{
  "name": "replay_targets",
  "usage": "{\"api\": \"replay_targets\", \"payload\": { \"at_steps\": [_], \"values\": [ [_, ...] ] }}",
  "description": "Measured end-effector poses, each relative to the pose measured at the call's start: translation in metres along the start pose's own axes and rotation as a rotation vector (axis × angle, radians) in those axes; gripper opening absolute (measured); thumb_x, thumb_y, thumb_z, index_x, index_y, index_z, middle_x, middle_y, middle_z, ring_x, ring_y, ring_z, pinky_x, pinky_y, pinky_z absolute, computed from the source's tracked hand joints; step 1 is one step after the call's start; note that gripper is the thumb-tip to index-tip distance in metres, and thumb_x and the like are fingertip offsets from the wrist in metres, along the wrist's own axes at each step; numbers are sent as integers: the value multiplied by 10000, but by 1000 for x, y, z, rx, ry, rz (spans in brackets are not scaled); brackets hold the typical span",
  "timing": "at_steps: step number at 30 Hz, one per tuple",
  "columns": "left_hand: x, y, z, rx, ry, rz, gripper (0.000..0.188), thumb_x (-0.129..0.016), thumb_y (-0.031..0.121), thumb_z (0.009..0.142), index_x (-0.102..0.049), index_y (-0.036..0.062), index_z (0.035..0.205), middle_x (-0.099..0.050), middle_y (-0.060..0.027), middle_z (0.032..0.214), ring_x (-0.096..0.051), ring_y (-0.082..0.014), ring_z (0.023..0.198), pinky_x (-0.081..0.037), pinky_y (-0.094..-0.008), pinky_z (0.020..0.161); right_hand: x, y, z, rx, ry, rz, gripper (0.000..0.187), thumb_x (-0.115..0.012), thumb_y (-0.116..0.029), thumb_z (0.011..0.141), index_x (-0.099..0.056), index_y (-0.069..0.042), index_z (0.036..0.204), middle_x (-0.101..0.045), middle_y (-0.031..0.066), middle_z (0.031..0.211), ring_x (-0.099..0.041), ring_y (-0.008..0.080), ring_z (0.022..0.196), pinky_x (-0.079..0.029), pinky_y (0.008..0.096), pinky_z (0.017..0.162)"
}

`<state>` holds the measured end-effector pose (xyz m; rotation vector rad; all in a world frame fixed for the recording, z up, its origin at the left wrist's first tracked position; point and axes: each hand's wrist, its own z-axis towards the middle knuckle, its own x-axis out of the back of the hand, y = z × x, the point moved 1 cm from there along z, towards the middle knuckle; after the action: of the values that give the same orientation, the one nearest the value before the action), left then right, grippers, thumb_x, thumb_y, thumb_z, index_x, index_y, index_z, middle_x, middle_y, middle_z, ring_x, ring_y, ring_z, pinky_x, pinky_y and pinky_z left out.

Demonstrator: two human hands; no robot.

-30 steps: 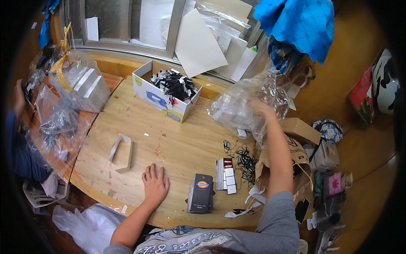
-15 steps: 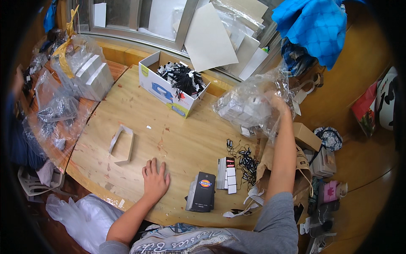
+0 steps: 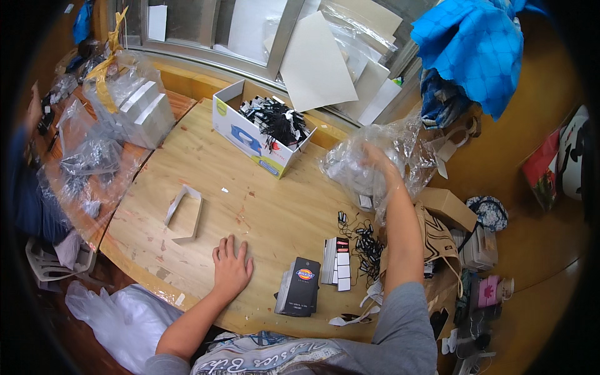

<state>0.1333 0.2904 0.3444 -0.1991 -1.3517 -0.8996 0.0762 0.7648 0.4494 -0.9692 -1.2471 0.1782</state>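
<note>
My left hand lies flat on the wooden table, fingers stretched out and holding nothing. At the far right, my right hand reaches onto or into a clear plastic bag with small white packs inside; its fingers are partly covered by plastic and blurred. In front of me stands a stack of black hang tags. Beside it lies a pile of white label cards with black and red ends. Black tag strings are heaped just right of these.
An open carton full of black strings stands at the back. A bent paper strip stands on the left. White boxes in a plastic bag are at the far left, near another person's arm. A brown paper bag sits at right.
My right hand has moved left over the plastic bag, and the bag's top has shifted. The left hand stays put on the table. The whole view has shifted slightly.
</note>
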Motion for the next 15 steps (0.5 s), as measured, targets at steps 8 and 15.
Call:
{"api": "replay_targets", "payload": {
  "at_steps": [8, 15],
  "values": [
    [1, 0, -2, 5, -9, 8, 411, -528, 217, 737, -458, 33, 1098, -346, -226, 1205, -298, -360, 1118, -238, -462, 897, 14, 6, 15, 74, -107, -66, 173, -566, -111, 732, -582, -2, 865, -509, 22, 725, -507, 150, 606, -412, 286, 505],
    [1, -1, -2, 17, 1, 32, 413, -525, 240, 744, -463, 35, 1097, -369, -221, 1193, -318, -358, 1110, -253, -464, 888, -24, -29, -17, 203, -206, -1103, 366, -575, -141, 706, -519, -36, 1052, -548, 177, 1026, -541, 283, 882, -443, 380, 728]
  ]
}}
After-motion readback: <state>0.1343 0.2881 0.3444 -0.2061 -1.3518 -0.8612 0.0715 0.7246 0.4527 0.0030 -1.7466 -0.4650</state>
